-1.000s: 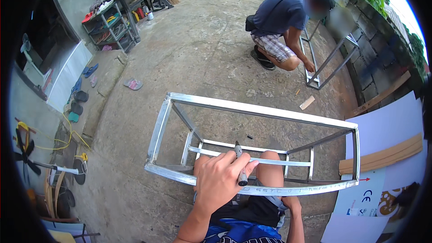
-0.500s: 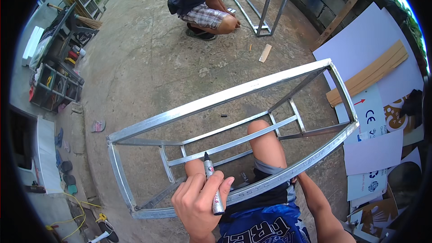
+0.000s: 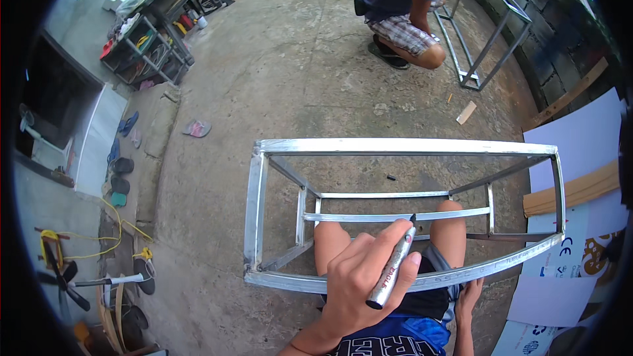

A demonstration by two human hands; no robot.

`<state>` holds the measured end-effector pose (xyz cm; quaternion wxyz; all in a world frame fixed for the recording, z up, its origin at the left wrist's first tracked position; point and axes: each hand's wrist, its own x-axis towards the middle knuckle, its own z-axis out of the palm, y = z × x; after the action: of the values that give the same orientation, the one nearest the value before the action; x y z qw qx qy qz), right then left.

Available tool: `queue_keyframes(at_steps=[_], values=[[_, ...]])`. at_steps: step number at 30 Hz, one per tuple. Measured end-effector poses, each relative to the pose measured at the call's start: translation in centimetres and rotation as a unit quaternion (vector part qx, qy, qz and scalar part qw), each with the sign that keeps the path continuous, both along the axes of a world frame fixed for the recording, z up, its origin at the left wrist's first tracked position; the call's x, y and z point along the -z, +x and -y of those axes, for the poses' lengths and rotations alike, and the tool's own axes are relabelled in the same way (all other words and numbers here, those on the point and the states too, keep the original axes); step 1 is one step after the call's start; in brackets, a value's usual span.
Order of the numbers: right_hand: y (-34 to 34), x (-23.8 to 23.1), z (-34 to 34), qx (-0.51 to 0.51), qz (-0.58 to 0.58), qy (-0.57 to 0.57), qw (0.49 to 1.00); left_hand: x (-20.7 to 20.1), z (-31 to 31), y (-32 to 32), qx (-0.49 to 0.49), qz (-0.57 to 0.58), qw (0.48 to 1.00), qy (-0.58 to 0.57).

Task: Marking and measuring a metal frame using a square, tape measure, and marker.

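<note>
A silver metal marker [image 3: 393,270] is held in my left hand [image 3: 359,270], thumb and fingers closed around its barrel. Its uncapped black tip points up and away, by the middle bar [image 3: 356,218] of a welded frame of square metal tube [image 3: 409,147]; whether the tip touches the bar I cannot tell. The frame stands across my knees, its near bar passing under my left wrist area. My right hand [image 3: 469,298] is low beside my right thigh, just below the near bar, its fingers partly hidden. A small black cap [image 3: 391,177] lies on the concrete beyond.
Ahead, a person [image 3: 402,13] squats beside another metal frame [image 3: 469,79]. White panels and a wooden plank [image 3: 573,191] lean at the right. Slippers [image 3: 196,128], a loaded rack [image 3: 148,53], a yellow cord [image 3: 122,224] and a fan [image 3: 66,280] stand along the left.
My view has turned left, so everything sits further right in it, and the frame now looks more level. The marker stays in my left hand, its tip further right along the middle bar.
</note>
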<state>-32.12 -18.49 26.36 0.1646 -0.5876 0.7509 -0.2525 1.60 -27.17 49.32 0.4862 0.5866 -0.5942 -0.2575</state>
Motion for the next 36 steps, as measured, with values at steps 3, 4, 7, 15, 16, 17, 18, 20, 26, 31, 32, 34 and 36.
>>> queue_keyframes(at_steps=[3,4,7,15,16,17,18,20,26,31,32,34,36], values=[[3.7,-2.2,1.3,-0.002,0.091,0.046,0.995,-0.4,-0.2,0.0,-0.001,-0.011,1.0,0.017],[4.8,-2.6,1.8,-0.078,0.051,0.11,0.99,-0.4,0.1,0.1,-0.013,0.007,0.999,-0.033],[7.5,-2.5,2.8,-0.343,-0.108,0.18,0.915,-0.7,-0.2,-0.1,-0.013,-0.019,0.999,-0.032],[11.8,3.8,7.6,-0.384,-0.133,0.152,0.901,-0.5,-6.3,8.2,-0.066,-0.389,0.898,-0.194],[11.9,4.6,8.1,-0.382,-0.137,0.158,0.9,-0.3,-6.5,10.7,-0.078,-0.403,0.885,-0.218],[11.9,5.3,8.6,-0.381,-0.139,0.162,0.9,-0.1,-6.7,12.6,-0.127,-0.356,0.904,-0.201],[11.9,6.0,8.8,-0.383,-0.143,0.172,0.896,0.3,-6.7,13.5,-0.186,-0.318,0.911,-0.184],[11.8,7.1,8.8,-0.389,-0.142,0.191,0.89,1.1,-6.7,15.0,-0.094,-0.326,0.92,-0.198],[10.8,10.0,6.4,-0.414,-0.125,0.267,0.861,2.3,-5.4,15.5,0.023,-0.373,0.915,-0.152],[10.4,12.8,3.5,-0.435,-0.102,0.343,0.826,2.1,-4.2,15.9,0.042,-0.309,0.946,-0.092],[10.4,13.3,2.8,-0.439,-0.096,0.356,0.819,2.0,-4.0,16.1,0.061,-0.273,0.955,-0.097],[10.5,14.2,1.6,-0.445,-0.088,0.381,0.806,1.9,-3.8,16.4,0.087,-0.22,0.967,-0.091],[10.6,15.0,0.7,-0.449,-0.081,0.404,0.793,1.9,-3.8,16.5,0.106,-0.19,0.971,-0.1]])
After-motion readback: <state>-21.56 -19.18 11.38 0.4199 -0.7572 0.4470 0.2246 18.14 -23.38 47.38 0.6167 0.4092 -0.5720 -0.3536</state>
